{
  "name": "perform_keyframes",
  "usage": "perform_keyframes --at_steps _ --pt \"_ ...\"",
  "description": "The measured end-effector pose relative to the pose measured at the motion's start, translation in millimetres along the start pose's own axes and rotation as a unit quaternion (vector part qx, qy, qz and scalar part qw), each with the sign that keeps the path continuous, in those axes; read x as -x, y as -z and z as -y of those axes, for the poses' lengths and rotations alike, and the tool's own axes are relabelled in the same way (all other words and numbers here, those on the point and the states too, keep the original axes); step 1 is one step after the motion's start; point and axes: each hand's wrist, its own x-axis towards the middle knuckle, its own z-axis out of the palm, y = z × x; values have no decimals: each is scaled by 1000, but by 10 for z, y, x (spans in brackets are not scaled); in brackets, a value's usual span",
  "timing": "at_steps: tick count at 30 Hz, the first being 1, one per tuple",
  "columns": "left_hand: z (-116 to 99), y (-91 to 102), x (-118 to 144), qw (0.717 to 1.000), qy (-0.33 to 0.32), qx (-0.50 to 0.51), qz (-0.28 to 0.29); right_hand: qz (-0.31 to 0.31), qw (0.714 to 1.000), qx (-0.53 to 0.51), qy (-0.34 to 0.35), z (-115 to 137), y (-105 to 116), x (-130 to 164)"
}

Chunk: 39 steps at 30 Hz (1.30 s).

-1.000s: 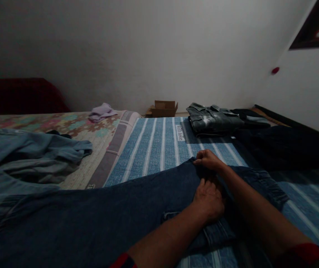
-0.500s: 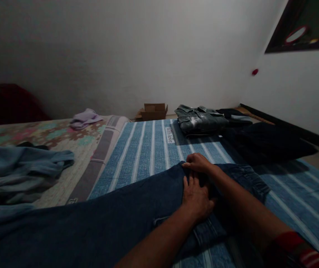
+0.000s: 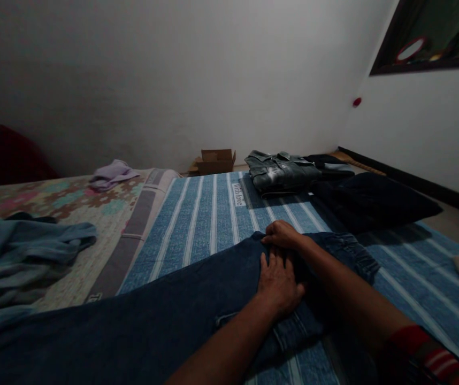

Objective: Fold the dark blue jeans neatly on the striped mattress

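Pressing flat, the left hand [image 3: 278, 282] lies palm-down with fingers spread on the dark blue jeans [image 3: 153, 310], which stretch across the striped blue sheet [image 3: 209, 214]. The right hand [image 3: 281, 234], just beyond it, curls its grip on the jeans' far edge. A folded denim jacket [image 3: 280, 170] lies farther back.

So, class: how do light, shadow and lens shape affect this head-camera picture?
Head view: dim, with the dark jeans nearly featureless; left hand and right hand sharp; the pillow throws a shadow on the striped sheet; the wide lens bends the edges.
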Motion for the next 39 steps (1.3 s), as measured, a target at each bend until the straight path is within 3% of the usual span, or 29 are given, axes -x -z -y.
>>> perform_keyframes --at_steps 5,16,25,34,39 --pt "2 -17 -18 1000 12 -10 16 40 999 -4 -2 -124 116 39" --pt "-35 86 -10 998 30 7 49 139 986 27 -83 -604 385 289" --pt "-10 101 -5 998 31 29 51 128 986 23 -102 -641 366 351" --pt "6 61 -4 999 26 25 37 133 980 22 -144 -911 390 394" --pt "0 81 -4 999 27 17 43 120 979 34 -160 -935 380 433"
